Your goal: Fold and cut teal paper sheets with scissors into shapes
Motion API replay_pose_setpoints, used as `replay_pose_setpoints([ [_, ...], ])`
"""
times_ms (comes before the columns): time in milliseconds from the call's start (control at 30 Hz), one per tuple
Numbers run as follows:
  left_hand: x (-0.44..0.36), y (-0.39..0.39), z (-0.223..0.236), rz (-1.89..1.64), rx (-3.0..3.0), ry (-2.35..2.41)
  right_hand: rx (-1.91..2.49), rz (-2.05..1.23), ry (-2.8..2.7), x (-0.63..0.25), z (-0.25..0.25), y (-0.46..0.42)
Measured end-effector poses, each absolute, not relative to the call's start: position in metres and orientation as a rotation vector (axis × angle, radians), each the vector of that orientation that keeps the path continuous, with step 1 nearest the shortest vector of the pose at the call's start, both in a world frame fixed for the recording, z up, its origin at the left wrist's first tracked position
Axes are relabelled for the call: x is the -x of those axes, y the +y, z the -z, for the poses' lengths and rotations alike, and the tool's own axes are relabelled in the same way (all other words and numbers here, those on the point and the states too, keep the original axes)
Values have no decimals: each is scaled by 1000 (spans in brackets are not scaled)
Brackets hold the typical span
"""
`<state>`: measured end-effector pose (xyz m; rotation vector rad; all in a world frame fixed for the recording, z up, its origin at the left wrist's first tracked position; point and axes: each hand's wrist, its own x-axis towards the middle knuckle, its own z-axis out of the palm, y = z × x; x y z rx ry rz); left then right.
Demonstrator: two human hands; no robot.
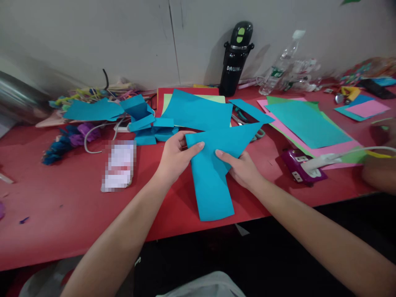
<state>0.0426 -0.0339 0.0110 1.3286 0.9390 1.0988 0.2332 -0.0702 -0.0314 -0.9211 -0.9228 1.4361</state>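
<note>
A folded sheet of blue paper [213, 177] is held between my two hands, above the front part of the red table [74, 206]. One strip of it hangs down towards me, and a pointed flap reaches out to the upper right. My left hand [176, 156] pinches its upper left corner, thumb on top and fingers behind. My right hand [244, 167] grips the right side near the fold, its thumb pressed on the face; the other fingers are partly hidden. Just behind lies another blue sheet [198, 109]. Scissors [243, 117] show partly under a blue paper piece [252, 110].
Folded blue pieces [148, 123] and a phone [119, 167], blurred out, lie at left. A black bottle [236, 62] and a clear plastic bottle [281, 66] stand behind. On the right are coloured sheets [309, 123], a purple power adapter [301, 167] with a cable, and another person's arm [379, 171].
</note>
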Motion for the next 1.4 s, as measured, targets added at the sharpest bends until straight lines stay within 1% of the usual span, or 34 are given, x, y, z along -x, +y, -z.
replay_pose_setpoints([
  [567, -44, -31, -8, -1144, -1251, 919, 918, -1435, -934, -234, 31, -70],
  [833, -33, -28, -16, -1120, -1178, 1005, 903, -1434, -924, -235, 30, -71],
  [1067, -28, -29, -21, -1154, -1255, 979, 905, -1387, -971, -232, 30, -72],
  [1200, -26, -37, -30, -1202, -1398, 967, 972, -1166, -1096, -233, 24, -75],
  [1333, -27, -54, -46, -1319, -1569, 923, 1173, -740, -1271, -241, 1, -82],
  [1400, -28, -62, -55, -1423, -1626, 897, 1174, -523, -1366, -246, -14, -86],
])
